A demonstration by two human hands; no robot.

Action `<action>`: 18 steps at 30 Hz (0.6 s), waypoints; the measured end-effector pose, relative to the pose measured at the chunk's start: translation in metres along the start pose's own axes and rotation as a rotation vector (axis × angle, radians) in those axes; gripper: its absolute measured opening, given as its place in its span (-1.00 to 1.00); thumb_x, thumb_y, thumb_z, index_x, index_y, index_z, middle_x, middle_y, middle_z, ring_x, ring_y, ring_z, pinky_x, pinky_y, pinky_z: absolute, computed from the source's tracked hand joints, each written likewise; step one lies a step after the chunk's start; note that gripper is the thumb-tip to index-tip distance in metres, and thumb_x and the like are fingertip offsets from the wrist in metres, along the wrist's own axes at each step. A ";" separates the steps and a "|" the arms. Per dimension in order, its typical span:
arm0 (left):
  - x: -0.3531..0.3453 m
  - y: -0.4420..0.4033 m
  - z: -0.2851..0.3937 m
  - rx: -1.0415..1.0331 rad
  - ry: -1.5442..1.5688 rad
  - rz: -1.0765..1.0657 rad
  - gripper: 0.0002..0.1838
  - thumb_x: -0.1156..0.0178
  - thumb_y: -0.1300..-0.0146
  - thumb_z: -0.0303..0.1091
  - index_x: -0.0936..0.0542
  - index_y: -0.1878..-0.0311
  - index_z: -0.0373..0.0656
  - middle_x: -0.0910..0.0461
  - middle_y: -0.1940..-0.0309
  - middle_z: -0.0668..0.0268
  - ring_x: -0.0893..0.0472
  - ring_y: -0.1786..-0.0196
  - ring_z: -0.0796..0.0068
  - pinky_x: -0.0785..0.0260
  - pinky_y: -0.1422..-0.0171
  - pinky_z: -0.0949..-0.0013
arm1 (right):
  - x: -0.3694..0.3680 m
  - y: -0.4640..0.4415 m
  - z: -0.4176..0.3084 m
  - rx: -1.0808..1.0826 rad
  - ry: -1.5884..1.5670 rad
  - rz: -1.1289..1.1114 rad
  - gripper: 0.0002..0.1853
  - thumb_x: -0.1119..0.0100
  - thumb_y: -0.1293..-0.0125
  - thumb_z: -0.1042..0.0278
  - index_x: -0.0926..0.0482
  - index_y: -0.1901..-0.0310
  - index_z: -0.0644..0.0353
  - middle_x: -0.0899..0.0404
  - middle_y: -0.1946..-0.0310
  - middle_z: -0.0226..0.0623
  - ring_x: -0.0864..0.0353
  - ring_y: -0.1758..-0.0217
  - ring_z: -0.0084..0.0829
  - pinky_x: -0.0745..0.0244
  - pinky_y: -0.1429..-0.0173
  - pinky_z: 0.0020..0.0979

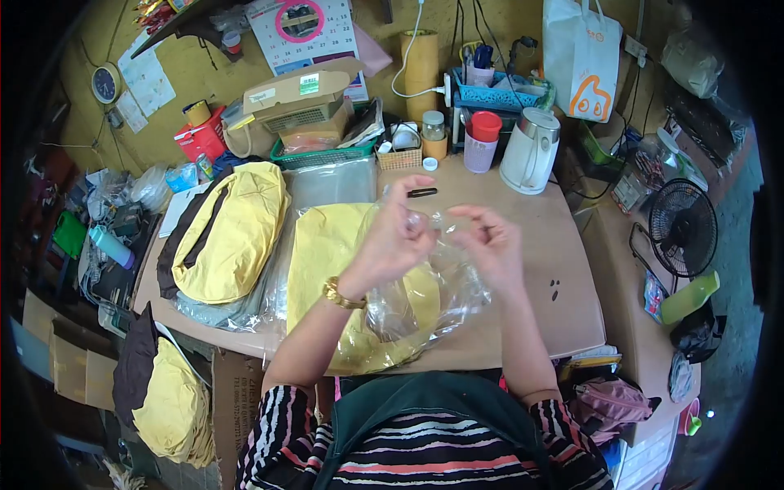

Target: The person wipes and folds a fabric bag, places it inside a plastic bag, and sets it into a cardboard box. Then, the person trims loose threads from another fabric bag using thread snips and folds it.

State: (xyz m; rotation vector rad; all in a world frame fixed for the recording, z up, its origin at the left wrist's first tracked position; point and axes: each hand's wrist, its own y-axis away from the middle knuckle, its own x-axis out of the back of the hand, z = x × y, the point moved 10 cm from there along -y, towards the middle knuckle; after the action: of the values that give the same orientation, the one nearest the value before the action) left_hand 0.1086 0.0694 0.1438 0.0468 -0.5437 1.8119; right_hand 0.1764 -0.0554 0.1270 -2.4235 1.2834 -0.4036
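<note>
A crinkled clear plastic bag (457,298) lies over the front of a yellow fabric piece (327,245), its upper edge raised between my hands. My left hand (396,241), with a gold watch (340,294) at the wrist, has curled fingers closed on the film; its index finger points up. Opposite it, my right hand (494,245) pinches the other side of the bag's edge, slightly blurred by motion. Just behind the hands rests a small black object (421,193). To the left, a stack of yellow and dark brown fabric pieces (237,237) sits on clear plastic sheets (331,184).
A white electric kettle (531,151) and a red-lidded cup (482,143) stand at the back of the cardboard-covered table (555,245). Several dark bits (555,290) lie at right. A black fan (683,227) is farther right. More fabric pieces (171,400) hang low at left.
</note>
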 end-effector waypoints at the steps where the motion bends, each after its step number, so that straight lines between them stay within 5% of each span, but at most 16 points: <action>1: -0.012 0.000 -0.003 0.018 -0.029 -0.010 -0.30 -0.22 -0.09 -0.66 -0.21 -0.31 -0.11 -0.23 0.60 0.59 -0.28 0.53 0.79 -0.15 0.44 0.59 | -0.011 0.003 -0.003 -0.026 0.070 -0.036 -0.90 -0.24 -0.24 0.58 -0.67 0.22 0.22 -0.37 0.56 -0.67 -0.17 0.56 -0.84 -0.07 0.49 -0.69; 5: -0.034 0.003 -0.009 -0.027 0.121 -0.056 -0.24 -0.25 -0.08 -0.65 -0.16 -0.35 -0.13 -0.35 0.54 0.48 -0.41 0.46 0.65 -0.29 0.32 0.51 | -0.024 0.002 0.012 -0.004 -0.218 -0.003 -0.95 -0.26 -0.22 0.59 -0.65 0.28 0.26 -0.40 0.55 -0.65 -0.19 0.54 -0.84 -0.07 0.47 -0.68; 8: -0.025 0.016 -0.014 0.059 -0.166 -0.092 -0.26 -0.25 -0.06 -0.64 -0.20 -0.33 -0.13 -0.45 0.41 0.36 -0.53 0.28 0.46 -0.35 0.10 0.34 | -0.006 -0.001 0.014 -0.045 -0.205 0.033 -0.98 -0.24 -0.24 0.59 -0.61 0.34 0.31 -0.43 0.55 -0.62 -0.22 0.52 -0.83 -0.11 0.47 -0.66; 10: -0.013 0.032 0.016 -0.369 -0.385 -0.014 -0.46 -0.17 -0.01 -0.65 -0.47 -0.13 -0.06 -0.39 0.34 0.29 -0.47 0.28 0.32 -0.24 0.03 0.17 | 0.014 -0.006 0.037 -0.075 -0.053 0.076 -0.96 -0.18 -0.29 0.62 -0.54 0.33 0.36 -0.58 0.43 -0.43 -0.44 0.48 -0.71 -0.35 0.40 -0.61; 11: -0.010 0.035 0.017 -0.367 -0.384 -0.018 -0.46 -0.17 -0.01 -0.65 -0.47 -0.13 -0.06 -0.39 0.34 0.29 -0.47 0.28 0.32 -0.24 0.03 0.17 | 0.013 -0.006 0.043 -0.078 -0.053 0.079 -0.96 -0.18 -0.29 0.62 -0.54 0.33 0.36 -0.58 0.43 -0.43 -0.44 0.48 -0.71 -0.35 0.40 -0.61; 13: -0.035 0.043 -0.007 -0.156 -0.651 -0.367 -0.77 -0.18 0.06 -0.63 -0.65 0.31 -0.13 -0.40 0.32 0.31 -0.45 0.17 0.33 -0.17 -0.04 0.19 | 0.005 -0.004 0.048 -0.085 0.003 0.053 -0.95 -0.16 -0.27 0.64 -0.52 0.25 0.34 -0.57 0.46 -0.38 -0.45 0.51 -0.62 -0.36 0.39 -0.59; 14: -0.037 0.044 -0.010 -0.150 -0.646 -0.367 -0.77 -0.18 0.06 -0.63 -0.65 0.31 -0.13 -0.40 0.32 0.31 -0.45 0.17 0.33 -0.17 -0.04 0.19 | 0.001 -0.001 0.047 -0.092 0.006 0.049 -0.95 -0.16 -0.27 0.64 -0.52 0.25 0.34 -0.57 0.46 -0.38 -0.45 0.51 -0.62 -0.36 0.39 -0.59; 17: -0.034 0.040 -0.009 -0.234 -0.664 -0.204 -0.84 -0.14 0.05 -0.58 -0.64 0.52 -0.07 -0.29 0.39 0.27 -0.42 0.24 0.31 -0.12 0.04 0.11 | 0.000 0.023 -0.036 0.478 0.376 0.348 -0.86 -0.07 -0.31 0.66 -0.49 0.14 0.26 -0.48 0.59 -0.44 -0.39 0.57 -0.64 -0.29 0.46 -0.54; 18: -0.038 0.041 -0.005 -0.288 -0.655 -0.185 -0.85 -0.16 0.06 -0.56 -0.65 0.50 -0.06 -0.31 0.38 0.27 -0.43 0.21 0.30 -0.13 -0.01 0.06 | -0.016 0.029 -0.049 0.556 0.412 0.258 -0.87 -0.04 -0.33 0.63 -0.46 0.12 0.24 -0.52 0.54 -0.30 -0.48 0.54 -0.46 -0.36 0.43 -0.45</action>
State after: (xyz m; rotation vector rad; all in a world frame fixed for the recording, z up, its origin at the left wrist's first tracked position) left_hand 0.0844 0.0286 0.1141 0.4892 -1.2158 1.5002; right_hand 0.1262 -0.0657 0.1567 -1.7386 1.3878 -1.0641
